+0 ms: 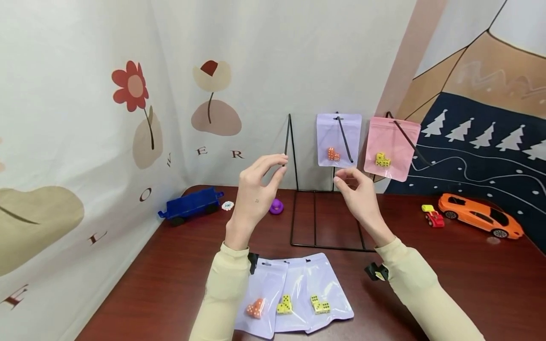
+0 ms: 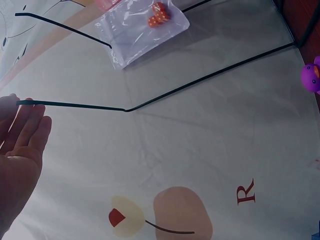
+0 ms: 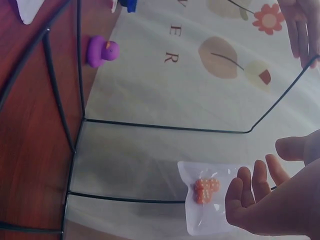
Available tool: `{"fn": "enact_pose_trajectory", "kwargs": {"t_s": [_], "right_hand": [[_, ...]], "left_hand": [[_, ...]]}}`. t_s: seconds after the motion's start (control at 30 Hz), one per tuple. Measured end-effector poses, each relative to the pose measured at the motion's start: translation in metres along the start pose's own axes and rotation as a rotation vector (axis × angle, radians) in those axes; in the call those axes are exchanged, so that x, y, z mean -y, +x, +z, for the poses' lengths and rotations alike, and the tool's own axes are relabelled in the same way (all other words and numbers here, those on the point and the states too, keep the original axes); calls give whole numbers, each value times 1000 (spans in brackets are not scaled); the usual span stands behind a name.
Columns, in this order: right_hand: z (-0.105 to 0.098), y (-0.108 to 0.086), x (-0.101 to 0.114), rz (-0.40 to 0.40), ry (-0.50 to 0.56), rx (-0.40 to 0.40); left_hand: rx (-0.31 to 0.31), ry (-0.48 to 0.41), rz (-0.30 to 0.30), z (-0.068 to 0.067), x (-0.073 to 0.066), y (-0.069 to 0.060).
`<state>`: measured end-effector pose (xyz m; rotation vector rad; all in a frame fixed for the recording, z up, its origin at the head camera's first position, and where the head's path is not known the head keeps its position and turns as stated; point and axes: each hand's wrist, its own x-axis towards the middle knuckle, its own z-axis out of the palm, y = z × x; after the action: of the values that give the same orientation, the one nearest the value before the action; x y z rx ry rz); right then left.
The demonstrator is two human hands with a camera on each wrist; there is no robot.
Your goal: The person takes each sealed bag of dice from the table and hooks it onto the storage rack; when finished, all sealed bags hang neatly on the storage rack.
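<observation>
My left hand point(image 1: 258, 189) pinches the front end of the left hook point(image 2: 75, 106) of a black wire rack point(image 1: 324, 247). That hook carries no bag. My right hand point(image 1: 360, 194) is raised just below the tip of the middle hook, fingers loosely bent, holding nothing. From the middle hook hangs a lilac zip bag point(image 1: 326, 135) with orange dice point(image 1: 333, 154) in its window. A pink zip bag point(image 1: 396, 135) with yellow dice point(image 1: 382, 160) hangs tilted on the right hook. Several lilac bags point(image 1: 330, 282) with orange or yellow dice lie overlapping on the table, partly behind my left sleeve.
A blue toy wagon point(image 1: 192, 205), a white chip point(image 1: 228, 206) and a purple rubber duck point(image 1: 276, 206) are at the back left. On the right stand an orange toy car point(image 1: 479, 215) and a small red-and-yellow toy point(image 1: 434, 218). Printed cloth hangs behind.
</observation>
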<state>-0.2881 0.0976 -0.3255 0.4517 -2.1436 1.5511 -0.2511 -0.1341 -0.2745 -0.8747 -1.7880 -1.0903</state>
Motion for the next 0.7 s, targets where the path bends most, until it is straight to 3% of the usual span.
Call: {"fn": "enact_pose_trajectory", "kwargs": {"t_s": [0.53, 0.7], "right_hand": [[-13, -40, -3, -54, -125, 150], [-18, -53, -2, -20, -159, 200]], "left_hand": [[2, 18, -1, 0, 0, 0], [3, 6, -2, -1, -1, 0]]}}
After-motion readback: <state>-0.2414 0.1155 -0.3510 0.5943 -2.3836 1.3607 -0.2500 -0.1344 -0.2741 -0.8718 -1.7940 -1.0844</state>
